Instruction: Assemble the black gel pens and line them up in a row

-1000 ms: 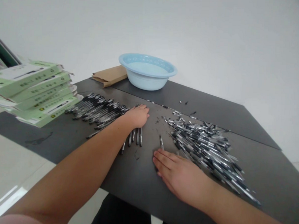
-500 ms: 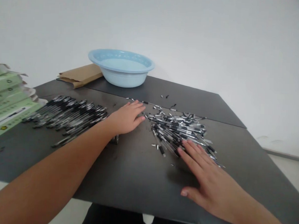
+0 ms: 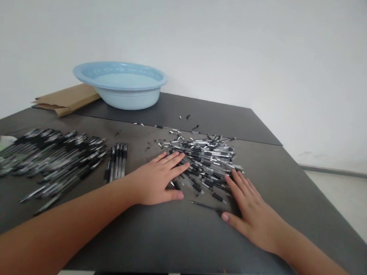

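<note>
A loose heap of black and clear pens (image 3: pixel 205 156) lies in the middle of the dark table (image 3: pixel 166 242). My left hand (image 3: pixel 159 179) lies flat, fingers spread, touching the near left edge of the heap. Flat on the table too is my right hand (image 3: pixel 250 209), its fingertips at the heap's near right edge. A single thin pen refill (image 3: pixel 206 205) lies between the two hands. Neither hand holds anything. A short row of several pens (image 3: pixel 117 161) lies side by side left of my left hand.
A large orderly pile of black pens (image 3: pixel 49 156) covers the table's left part. A light blue plastic basin (image 3: pixel 120 84) stands at the back, with flattened brown cardboard (image 3: pixel 66 100) beside it. Small loose pen parts (image 3: pixel 187 117) dot the table behind the heap. A white wall rises behind.
The view has swung right, so the green boxes have left the frame. My left hand has left the row of pens and come to the heap. My right hand has shifted to the heap's near edge.
</note>
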The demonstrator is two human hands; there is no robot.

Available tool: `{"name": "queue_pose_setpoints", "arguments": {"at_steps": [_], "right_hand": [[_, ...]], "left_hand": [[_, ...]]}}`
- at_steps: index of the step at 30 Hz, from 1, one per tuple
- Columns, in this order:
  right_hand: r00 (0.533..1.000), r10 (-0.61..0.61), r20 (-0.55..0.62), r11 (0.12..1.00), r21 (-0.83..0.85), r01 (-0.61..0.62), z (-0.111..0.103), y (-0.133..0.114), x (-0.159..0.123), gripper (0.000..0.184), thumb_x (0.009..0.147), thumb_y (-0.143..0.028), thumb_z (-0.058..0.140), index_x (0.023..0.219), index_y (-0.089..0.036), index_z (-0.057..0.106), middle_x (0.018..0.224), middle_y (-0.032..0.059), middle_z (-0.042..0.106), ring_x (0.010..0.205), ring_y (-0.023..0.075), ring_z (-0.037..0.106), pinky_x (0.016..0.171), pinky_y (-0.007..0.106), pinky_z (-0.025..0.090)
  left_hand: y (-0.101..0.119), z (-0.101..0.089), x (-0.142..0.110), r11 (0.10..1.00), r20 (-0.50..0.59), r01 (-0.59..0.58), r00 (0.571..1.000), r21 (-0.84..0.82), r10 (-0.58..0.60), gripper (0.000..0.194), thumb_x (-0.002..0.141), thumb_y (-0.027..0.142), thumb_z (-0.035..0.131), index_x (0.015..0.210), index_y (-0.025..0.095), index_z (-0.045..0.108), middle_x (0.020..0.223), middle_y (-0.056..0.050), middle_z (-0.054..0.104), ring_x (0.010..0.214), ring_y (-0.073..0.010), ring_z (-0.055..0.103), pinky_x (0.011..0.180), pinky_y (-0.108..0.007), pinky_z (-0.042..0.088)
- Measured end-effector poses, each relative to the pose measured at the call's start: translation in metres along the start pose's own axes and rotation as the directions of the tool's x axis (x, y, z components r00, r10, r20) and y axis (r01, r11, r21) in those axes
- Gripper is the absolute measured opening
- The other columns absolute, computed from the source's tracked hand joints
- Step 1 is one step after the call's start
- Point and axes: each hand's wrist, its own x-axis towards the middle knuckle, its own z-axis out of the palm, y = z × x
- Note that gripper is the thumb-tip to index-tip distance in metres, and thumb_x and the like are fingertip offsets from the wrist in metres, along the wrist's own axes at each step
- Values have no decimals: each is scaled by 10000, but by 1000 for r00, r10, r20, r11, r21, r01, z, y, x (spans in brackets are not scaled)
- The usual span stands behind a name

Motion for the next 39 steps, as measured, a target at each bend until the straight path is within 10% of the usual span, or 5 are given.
{"name": "queue_pose_setpoints", "arguments": {"at_steps": [10, 16, 25, 34, 39], "right_hand": [[991, 57, -122, 975, 222, -29, -25, -1, 64, 733, 1098, -519, 385, 1717, -262, 90, 1784, 130, 143, 1644, 324, 87, 1294, 635, 192], [984, 142, -112, 903, 422, -82, -34, 22, 213, 770, 1080, -630, 365, 1676, -152, 267, 1742, 185, 278, 1627, 313, 217, 1318, 540, 194], [986, 118, -116, 896, 441, -55, 6, 26, 400, 335, 1032, -361, 666, 1326, -202, 645, 1353, 108, 654, 1113, 249, 687, 936, 460, 605], [920, -393, -1, 780, 530, 333, 20, 3, 379, 467, 1122, -488, 341, 1428, -342, 663, 1626, 20, 524, 1561, 262, 386, 1320, 568, 163], [848, -529, -25, 673, 597, 437, 12, -1, 341, 494, 1106, -456, 349, 1463, -280, 641, 1616, 56, 536, 1558, 247, 399, 1316, 548, 185]], "left_hand": [[1, -3, -7, 998, -67, -57, 996, -40, 54, 868, 982, 756, 469, 1688, 298, 257, 1767, -93, 111, 1637, -329, 133, 1329, -554, 87], [2, 1, -10, 983, -111, -121, 988, -137, 106, 879, 958, 777, 495, 1677, 312, 296, 1760, -85, 144, 1627, -357, 161, 1327, -592, 100], [7, 0, -18, 968, -199, -176, 970, -178, 140, 788, 991, 691, 534, 1641, 278, 364, 1738, -129, 253, 1609, -351, 242, 1307, -620, 173], [31, 47, -6, 849, -427, -380, 741, 368, 518, 441, 1143, 368, 332, 1551, 346, 497, 1684, 104, 394, 1560, -140, 361, 1193, -370, 455], [38, 59, -3, 804, -464, -363, 673, 472, 576, 454, 1141, 366, 312, 1537, 309, 525, 1663, 172, 400, 1557, -102, 336, 1134, -325, 503]]}}
